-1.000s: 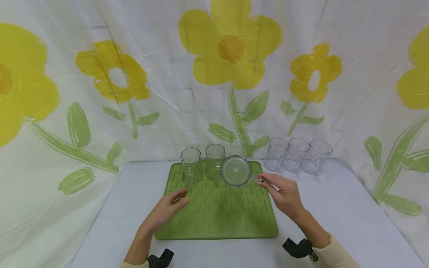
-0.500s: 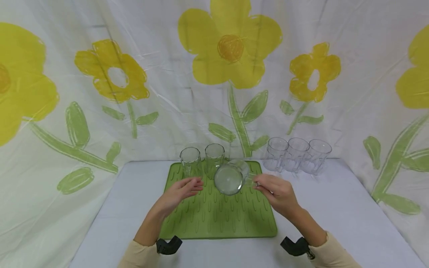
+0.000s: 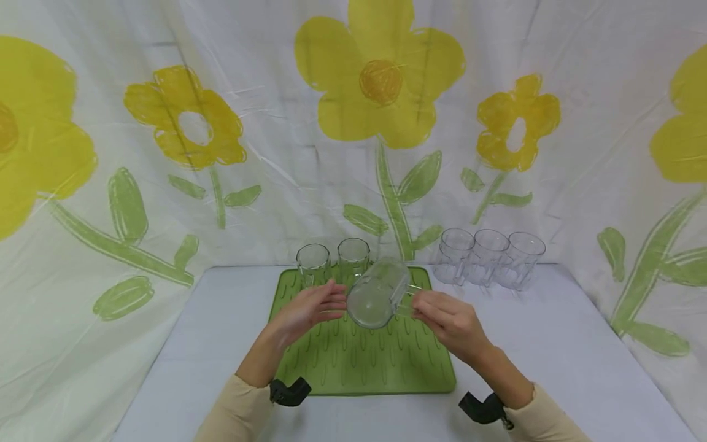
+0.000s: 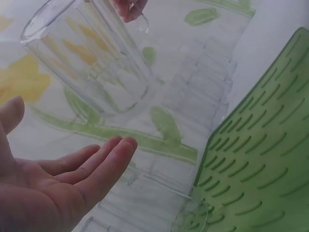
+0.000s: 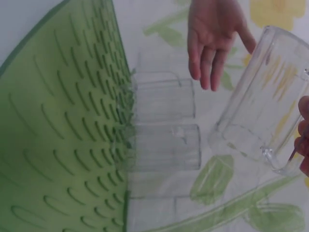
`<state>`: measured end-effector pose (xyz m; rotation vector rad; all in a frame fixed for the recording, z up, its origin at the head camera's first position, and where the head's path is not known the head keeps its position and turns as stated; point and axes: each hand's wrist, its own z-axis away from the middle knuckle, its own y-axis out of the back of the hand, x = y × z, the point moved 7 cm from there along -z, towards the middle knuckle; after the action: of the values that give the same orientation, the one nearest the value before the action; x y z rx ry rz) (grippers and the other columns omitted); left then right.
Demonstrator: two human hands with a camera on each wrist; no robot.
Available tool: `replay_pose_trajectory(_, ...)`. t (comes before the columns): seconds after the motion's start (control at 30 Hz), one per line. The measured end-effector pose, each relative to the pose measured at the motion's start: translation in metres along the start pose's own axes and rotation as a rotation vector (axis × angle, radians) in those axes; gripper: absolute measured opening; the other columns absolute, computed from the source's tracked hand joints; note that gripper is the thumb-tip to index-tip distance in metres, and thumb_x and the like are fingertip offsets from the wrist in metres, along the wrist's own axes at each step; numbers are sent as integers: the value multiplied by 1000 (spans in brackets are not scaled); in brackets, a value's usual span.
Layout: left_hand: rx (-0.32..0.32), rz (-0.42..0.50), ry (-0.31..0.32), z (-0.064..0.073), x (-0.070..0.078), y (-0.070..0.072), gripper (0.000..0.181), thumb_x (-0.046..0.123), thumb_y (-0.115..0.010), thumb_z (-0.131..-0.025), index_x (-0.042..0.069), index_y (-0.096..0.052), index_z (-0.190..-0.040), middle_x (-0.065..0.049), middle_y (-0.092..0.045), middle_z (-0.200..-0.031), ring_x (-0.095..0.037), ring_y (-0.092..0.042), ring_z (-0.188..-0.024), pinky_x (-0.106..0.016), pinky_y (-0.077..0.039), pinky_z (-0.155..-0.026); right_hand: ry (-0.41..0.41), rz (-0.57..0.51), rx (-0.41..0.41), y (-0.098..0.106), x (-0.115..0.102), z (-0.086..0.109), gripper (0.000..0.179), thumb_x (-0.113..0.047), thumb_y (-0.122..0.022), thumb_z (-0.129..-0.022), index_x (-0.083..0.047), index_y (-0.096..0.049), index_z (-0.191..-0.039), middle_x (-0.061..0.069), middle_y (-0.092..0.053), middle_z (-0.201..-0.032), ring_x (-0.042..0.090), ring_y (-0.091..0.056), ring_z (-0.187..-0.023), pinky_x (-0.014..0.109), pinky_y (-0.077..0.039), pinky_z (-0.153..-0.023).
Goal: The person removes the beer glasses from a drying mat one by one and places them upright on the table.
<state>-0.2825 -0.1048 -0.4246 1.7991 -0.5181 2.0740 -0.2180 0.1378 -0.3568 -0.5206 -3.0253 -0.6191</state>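
Observation:
A clear glass mug is held tilted above the green ribbed mat, one round end turned down toward my left hand. My right hand pinches the mug's handle; its fingers show at the right edge of the right wrist view. My left hand is open, palm facing the mug, fingertips close beside its lower end. A gap shows between that hand and the glass in the left wrist view. Two more glass mugs, one at the left and one beside it, stand upright at the mat's back edge.
Three clear glass mugs stand in a row on the white table, right of the mat. Behind the table hangs a white curtain with yellow flowers.
My right hand has tilted the mug, bringing its near end down and to the left. My left hand has moved up and right, close to the mug.

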Motion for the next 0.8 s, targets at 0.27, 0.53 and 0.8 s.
replay_pose_trajectory(0.27,-36,50,12,-8,2,-10,77,52,-37,-102,-11,-33,-145,-30,-44,-145,-27,-52,-130,-41,-46,-110,42,45,-37,-7,-8,0,24,-14,-59,-97,3,-75,-90,14,-75,-84,28,-72,-77,31,-61,-78)
replay_pose_trajectory(0.53,-63,147,46,-12,0,-19,82,57,-40,-99,-14,-36,-141,-21,-58,-131,-17,-63,-110,-32,-54,-98,64,95,-57,-11,-12,0,26,-15,-57,-98,1,-75,-90,13,-75,-85,28,-73,-79,31,-61,-78)
replay_pose_trajectory(0.8,-164,235,101,-15,-3,-33,87,61,-31,-99,-15,-33,-142,-12,-67,-123,-15,-68,-104,-29,-55,-95,107,132,-88,-14,-16,1,27,-13,-55,-99,1,-75,-89,13,-76,-85,26,-72,-80,31,-61,-73)
